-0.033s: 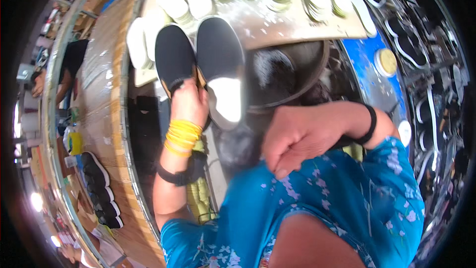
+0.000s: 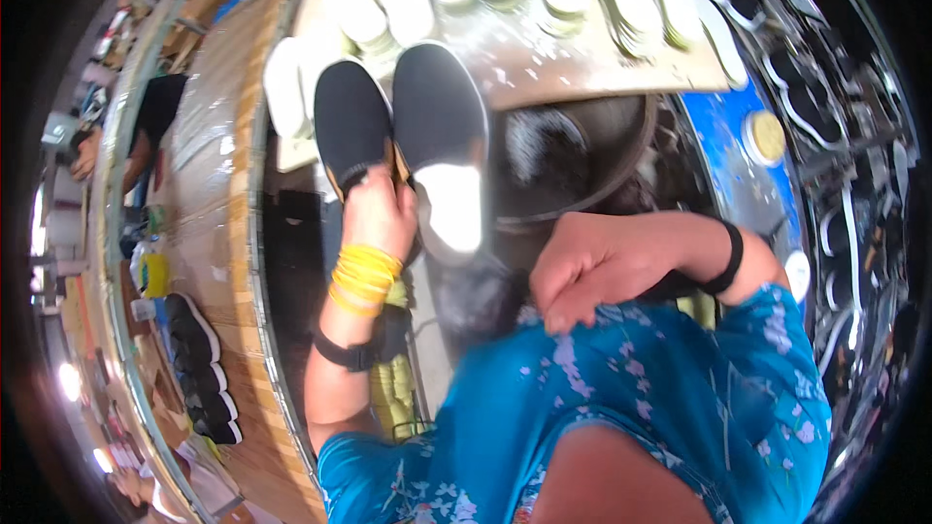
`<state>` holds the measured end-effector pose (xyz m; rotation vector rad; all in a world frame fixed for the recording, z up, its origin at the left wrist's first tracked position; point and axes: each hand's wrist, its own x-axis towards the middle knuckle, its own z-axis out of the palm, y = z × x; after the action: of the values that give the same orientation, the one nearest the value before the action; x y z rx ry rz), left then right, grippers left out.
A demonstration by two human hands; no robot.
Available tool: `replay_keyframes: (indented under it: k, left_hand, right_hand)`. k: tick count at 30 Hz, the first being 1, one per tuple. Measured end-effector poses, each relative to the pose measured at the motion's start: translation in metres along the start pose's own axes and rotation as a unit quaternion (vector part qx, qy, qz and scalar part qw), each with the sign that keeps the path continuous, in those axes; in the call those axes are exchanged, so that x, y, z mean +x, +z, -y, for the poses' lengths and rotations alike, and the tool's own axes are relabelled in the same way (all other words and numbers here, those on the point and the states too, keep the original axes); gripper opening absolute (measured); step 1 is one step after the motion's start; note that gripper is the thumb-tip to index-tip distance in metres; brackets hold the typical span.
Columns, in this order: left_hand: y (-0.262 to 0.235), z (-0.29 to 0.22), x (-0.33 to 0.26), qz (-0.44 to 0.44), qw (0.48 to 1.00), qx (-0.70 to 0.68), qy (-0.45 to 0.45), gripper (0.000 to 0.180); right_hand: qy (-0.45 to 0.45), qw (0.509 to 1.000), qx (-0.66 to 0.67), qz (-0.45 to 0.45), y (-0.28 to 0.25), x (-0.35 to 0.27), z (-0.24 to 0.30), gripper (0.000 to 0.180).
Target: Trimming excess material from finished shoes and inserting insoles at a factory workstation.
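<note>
A pair of black slip-on shoes (image 2: 442, 102) is in my left hand (image 2: 379, 213), toes pointing away from me. The fingers are closed around the heel end of the left shoe, close against its mate. A white insole shows in the opening of the right shoe; the left shoe's opening is mostly covered by the hand. My right hand (image 2: 607, 262) is curled into a loose fist in front of my blue flowered top, apart from the shoes. Its palm side is hidden, so anything inside it cannot be made out.
Beyond the shoes, a board (image 2: 524, 78) carries rows of stacked white insoles (image 2: 621, 0). A dark round basin (image 2: 641, 136) stands below it. Racks of shoes (image 2: 820, 107) line the right. At left are a cardboard-topped table (image 2: 204, 165), more shoes (image 2: 199, 369) and another person's hand (image 2: 85, 155).
The whole view has shifted slightly, so the board and shoes appear a little lower and farther right. The left hand's hold on the shoes is unchanged; the right hand stays closed.
</note>
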<state>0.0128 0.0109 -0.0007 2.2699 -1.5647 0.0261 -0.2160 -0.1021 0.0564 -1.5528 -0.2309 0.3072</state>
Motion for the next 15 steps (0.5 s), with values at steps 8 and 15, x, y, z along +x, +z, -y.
replay_keyframes:
  k: [8, 15]
  left_hand:
    - [-0.099, 0.11, 0.023, 0.032, 0.936, -0.3, -0.182, 0.014]
    - [-0.155, 0.373, 0.244, -0.087, 0.982, 0.165, -0.02, 0.026]
  right_hand:
    - [0.319, 0.88, -0.349, -0.044, 0.004, -0.013, -0.106, 0.035]
    - [0.326, 0.901, -0.28, -0.058, -0.037, -0.009, -0.13, 0.034]
